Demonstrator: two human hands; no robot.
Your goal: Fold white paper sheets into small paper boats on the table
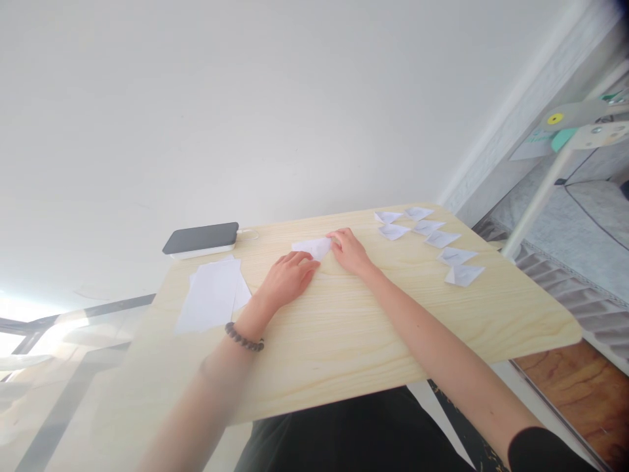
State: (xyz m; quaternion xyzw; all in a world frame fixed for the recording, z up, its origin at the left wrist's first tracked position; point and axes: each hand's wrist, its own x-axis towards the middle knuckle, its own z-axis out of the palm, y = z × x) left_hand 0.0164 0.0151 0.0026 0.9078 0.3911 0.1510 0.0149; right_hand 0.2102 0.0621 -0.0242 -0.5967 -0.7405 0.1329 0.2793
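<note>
One folded paper (310, 247) lies long axis crosswise, my right fingers (335, 235) pinching its right end; left fingers (299, 257), grip unclear, partly hide its near edge.

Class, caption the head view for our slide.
Left hand and right hand touch white paper between flat sheets and folded paper shapes.

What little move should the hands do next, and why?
Maybe gently smooth the small white folded paper, because the left hand's grip rests at its near edge and the right hand's grip touches its right corner, so it seems steadied.
</note>
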